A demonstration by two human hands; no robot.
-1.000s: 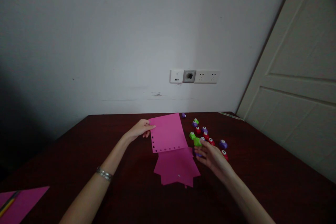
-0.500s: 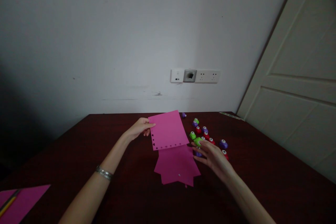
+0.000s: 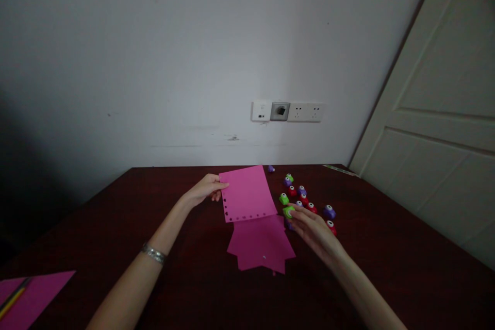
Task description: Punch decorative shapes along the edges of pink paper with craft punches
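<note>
My left hand (image 3: 209, 187) pinches the left edge of a pink sheet of paper (image 3: 247, 192), holding it raised and tilted above the table. Small shaped holes run along the sheet's lower left side and its bottom edge. My right hand (image 3: 311, 224) has its fingers closed on a green craft punch (image 3: 288, 211), right beside the sheet's lower right corner. Below the held sheet lie more pink sheets (image 3: 261, 245), overlapping at angles, with tiny paper bits on and near them.
Several red, purple and green craft punches (image 3: 303, 199) are scattered on the dark red table (image 3: 185, 268) beyond and beside my right hand. Another pink sheet (image 3: 46, 294) at the front left carries pencils (image 3: 12, 301). A wall with sockets (image 3: 305, 112) stands behind.
My right hand has closed its fingers more around the green craft punch and drawn it slightly left. The held sheet has dipped a little at its top and right corners.
</note>
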